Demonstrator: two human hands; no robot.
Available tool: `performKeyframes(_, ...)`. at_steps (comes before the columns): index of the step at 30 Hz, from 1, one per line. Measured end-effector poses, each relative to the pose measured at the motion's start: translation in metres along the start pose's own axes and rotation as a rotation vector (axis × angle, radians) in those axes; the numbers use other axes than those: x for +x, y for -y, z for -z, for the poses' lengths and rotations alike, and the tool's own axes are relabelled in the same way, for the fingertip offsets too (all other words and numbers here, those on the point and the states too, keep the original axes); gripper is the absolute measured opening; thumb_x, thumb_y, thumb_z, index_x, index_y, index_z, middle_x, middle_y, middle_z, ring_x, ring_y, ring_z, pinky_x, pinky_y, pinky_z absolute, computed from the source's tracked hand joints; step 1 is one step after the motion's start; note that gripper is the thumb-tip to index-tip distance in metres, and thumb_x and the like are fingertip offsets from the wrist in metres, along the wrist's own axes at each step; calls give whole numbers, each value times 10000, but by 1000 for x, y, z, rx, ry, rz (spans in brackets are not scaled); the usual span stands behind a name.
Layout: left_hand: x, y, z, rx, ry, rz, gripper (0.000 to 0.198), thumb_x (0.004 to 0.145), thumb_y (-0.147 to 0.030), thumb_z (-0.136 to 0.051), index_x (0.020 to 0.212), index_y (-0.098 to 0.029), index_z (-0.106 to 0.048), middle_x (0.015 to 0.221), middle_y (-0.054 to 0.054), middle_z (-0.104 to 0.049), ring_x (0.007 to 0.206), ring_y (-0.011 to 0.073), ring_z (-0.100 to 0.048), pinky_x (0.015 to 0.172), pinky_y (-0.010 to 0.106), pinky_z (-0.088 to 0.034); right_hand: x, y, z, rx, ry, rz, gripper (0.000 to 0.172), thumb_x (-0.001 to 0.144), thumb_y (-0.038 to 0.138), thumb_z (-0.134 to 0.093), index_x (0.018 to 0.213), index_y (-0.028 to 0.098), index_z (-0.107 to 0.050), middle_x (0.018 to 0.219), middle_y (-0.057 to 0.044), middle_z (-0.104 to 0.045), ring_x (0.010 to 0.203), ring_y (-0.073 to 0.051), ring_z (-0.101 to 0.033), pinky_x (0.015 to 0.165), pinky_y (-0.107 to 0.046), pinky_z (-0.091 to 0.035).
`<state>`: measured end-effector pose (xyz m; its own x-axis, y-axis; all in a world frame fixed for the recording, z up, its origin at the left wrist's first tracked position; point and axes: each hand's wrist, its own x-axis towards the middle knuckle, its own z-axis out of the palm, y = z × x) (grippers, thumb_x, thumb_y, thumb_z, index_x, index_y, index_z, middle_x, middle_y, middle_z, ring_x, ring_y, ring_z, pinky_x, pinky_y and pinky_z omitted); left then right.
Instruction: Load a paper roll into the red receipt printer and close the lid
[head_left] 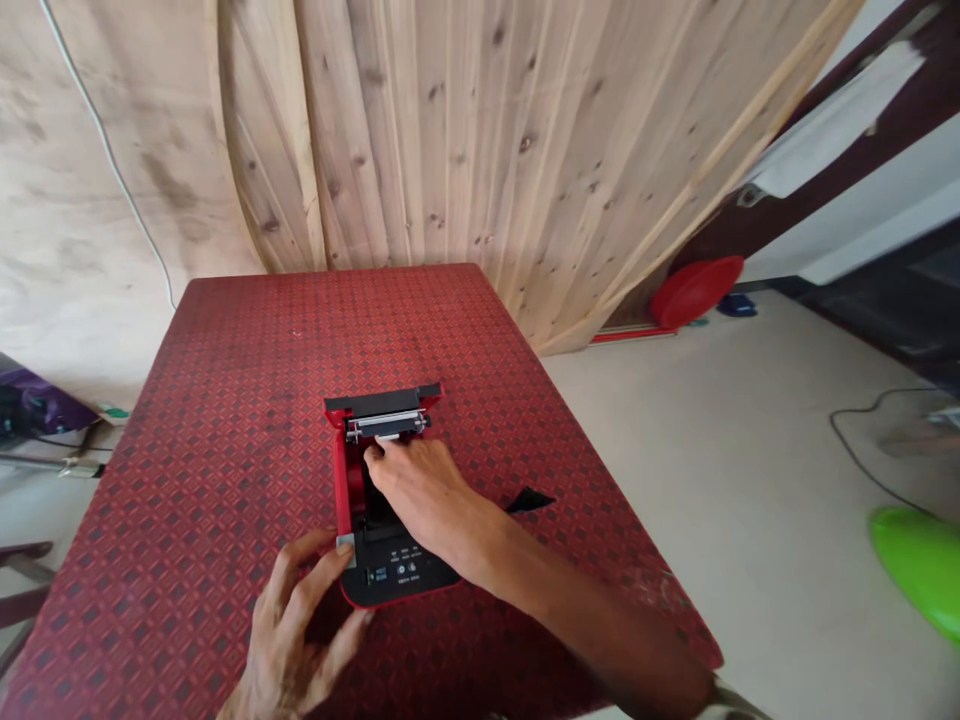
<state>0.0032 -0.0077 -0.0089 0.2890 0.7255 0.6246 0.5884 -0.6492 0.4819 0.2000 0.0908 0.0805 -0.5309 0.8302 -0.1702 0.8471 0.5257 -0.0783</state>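
A small red and black printer-like device (390, 570) with its lid up sits in the middle of the red patterned table (240, 400). My right hand (420, 490) reaches into its open bay, fingers closed around a small whitish part near the metal bar under the lid (384, 402). My left hand (300, 620) rests against the device's near left corner, fingers spread, thumb and forefinger touching the casing. A small black piece (529, 499) lies on the table just right of my right wrist.
Wooden plank walls (487, 150) stand behind the table, with a white cable (112, 160) on the left one. A red round lid (696, 290) leans against the wall on the floor. A green object (919, 565) and a cable lie on the floor at the right.
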Motion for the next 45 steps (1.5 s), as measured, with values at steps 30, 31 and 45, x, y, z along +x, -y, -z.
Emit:
performKeyframes(30, 0, 5, 1, -50, 23, -4, 536, 917, -209, -762, 1412, -163, -562, 1261, 157, -643, 1130, 244, -670, 899, 343, -623, -46, -114, -77, 1049, -559, -366, 247, 855, 344, -722, 1049, 201, -671, 957, -47, -773, 828, -192, -737, 784, -350, -587)
performKeyframes(31, 1, 5, 0, -51, 20, -10, 544, 913, -204, -764, 1415, -161, -560, 1255, 157, -645, 1130, 246, -670, 894, 345, -623, -44, -112, -83, 1039, -542, -369, 242, 852, 337, -708, 1048, 199, -665, 953, -47, -773, 817, -191, -737, 783, -350, -586)
performKeyframes(45, 4, 6, 0, -7, 11, -21, 515, 895, -249, -776, 1369, -191, -583, 1205, 137, -678, 1064, 254, -703, 831, 360, -629, -123, -90, -32, 714, -522, -434, 111, 966, 352, -714, 941, 247, -738, 807, 11, -739, 635, -138, -617, 621, -282, -483)
